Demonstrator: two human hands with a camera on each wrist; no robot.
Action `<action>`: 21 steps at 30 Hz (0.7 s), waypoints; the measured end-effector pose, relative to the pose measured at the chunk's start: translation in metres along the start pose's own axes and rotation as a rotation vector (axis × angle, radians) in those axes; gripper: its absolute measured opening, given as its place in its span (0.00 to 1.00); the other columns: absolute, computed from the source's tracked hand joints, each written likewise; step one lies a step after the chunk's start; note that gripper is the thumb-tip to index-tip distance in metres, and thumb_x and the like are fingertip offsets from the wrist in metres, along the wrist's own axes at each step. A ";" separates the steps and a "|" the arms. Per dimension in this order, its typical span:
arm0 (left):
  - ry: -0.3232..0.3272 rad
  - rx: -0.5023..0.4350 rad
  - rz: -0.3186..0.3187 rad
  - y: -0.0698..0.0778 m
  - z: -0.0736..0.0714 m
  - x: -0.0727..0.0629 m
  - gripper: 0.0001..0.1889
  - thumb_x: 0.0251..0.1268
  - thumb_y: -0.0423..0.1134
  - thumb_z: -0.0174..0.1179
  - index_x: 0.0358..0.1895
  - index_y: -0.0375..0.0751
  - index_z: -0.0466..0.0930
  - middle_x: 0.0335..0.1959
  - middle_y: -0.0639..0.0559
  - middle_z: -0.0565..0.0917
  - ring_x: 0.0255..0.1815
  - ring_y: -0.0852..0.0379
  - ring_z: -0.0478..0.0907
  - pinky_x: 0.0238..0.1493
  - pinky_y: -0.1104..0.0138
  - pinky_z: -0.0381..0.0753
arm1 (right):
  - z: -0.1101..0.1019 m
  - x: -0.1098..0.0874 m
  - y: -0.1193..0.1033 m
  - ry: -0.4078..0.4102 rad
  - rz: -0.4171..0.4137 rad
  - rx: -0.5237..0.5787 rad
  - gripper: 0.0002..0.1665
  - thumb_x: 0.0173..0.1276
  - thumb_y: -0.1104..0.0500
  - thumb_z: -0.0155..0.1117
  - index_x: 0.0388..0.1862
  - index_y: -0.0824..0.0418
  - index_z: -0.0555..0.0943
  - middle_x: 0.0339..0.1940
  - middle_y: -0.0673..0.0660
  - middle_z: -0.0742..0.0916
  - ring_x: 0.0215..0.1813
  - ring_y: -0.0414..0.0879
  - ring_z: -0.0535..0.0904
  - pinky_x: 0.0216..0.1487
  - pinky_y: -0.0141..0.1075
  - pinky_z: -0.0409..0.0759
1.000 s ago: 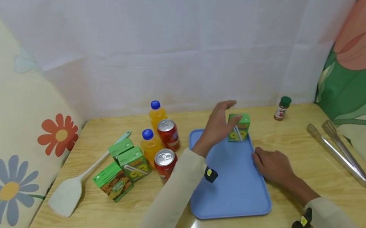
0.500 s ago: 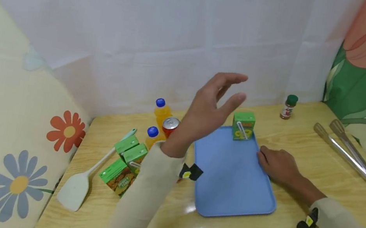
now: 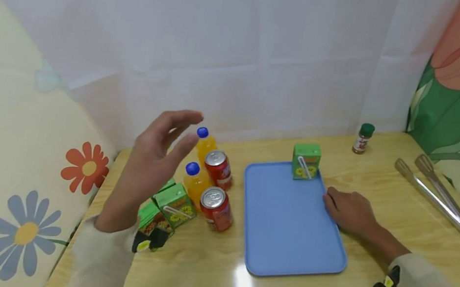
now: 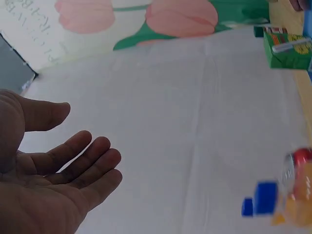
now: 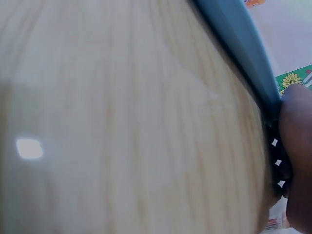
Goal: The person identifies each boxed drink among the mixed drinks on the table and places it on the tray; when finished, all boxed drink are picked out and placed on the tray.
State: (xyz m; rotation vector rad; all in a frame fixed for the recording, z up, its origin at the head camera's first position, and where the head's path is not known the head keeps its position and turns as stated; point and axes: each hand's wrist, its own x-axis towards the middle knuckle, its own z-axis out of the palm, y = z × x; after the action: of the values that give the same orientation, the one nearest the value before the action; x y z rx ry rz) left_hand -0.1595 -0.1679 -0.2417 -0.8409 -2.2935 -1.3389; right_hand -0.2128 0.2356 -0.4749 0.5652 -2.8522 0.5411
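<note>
My left hand (image 3: 143, 170) is raised in the air with fingers and thumb apart, holding nothing; its palm shows in the left wrist view. Beneath and beside it stand several green drink cartons (image 3: 176, 205), partly covered by the hand and wrist. Two orange drink bottles (image 3: 195, 189) with blue caps and two red soda cans (image 3: 216, 213) are just right of them. My right hand (image 3: 349, 211) grips the right rim of the blue tray (image 3: 293, 227), thumb along the edge. One green carton (image 3: 306, 162) stands upright in the tray's far right corner.
A small spice jar (image 3: 362, 139) with a green lid stands at the back right. Metal tongs (image 3: 440, 200) lie to the right of the tray. A white cloth (image 3: 208, 51) hangs behind the wooden table (image 3: 182, 280).
My left hand has left the carton on the tray, lifted and swung left to above the other cartons, now hiding the white spatula. The right hand stays at the tray's rim.
</note>
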 end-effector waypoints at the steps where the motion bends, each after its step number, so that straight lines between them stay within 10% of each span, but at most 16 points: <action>1: 0.022 0.020 -0.049 -0.004 -0.009 -0.010 0.20 0.76 0.31 0.56 0.67 0.37 0.72 0.64 0.49 0.76 0.70 0.55 0.68 0.71 0.64 0.65 | 0.000 -0.001 0.000 0.002 -0.003 0.000 0.20 0.82 0.50 0.46 0.26 0.52 0.67 0.14 0.47 0.68 0.16 0.41 0.61 0.19 0.36 0.59; 10: 0.057 0.215 -0.353 -0.049 -0.059 -0.097 0.24 0.76 0.38 0.59 0.71 0.42 0.69 0.66 0.47 0.74 0.71 0.52 0.67 0.65 0.79 0.65 | 0.000 -0.001 -0.002 0.005 -0.003 0.001 0.20 0.83 0.51 0.45 0.26 0.52 0.66 0.15 0.47 0.67 0.17 0.41 0.60 0.20 0.36 0.58; 21: -0.124 0.150 -0.702 -0.090 -0.049 -0.157 0.39 0.70 0.54 0.63 0.77 0.43 0.58 0.71 0.42 0.66 0.72 0.41 0.63 0.70 0.44 0.63 | 0.002 -0.001 -0.001 0.001 -0.015 -0.027 0.19 0.83 0.51 0.44 0.27 0.53 0.66 0.15 0.47 0.67 0.17 0.41 0.60 0.22 0.37 0.59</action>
State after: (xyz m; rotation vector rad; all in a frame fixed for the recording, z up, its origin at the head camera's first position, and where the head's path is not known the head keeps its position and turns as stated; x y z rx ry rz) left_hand -0.0982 -0.2939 -0.3661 -0.0482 -2.8861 -1.3576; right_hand -0.2113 0.2341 -0.4765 0.5805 -2.8472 0.4999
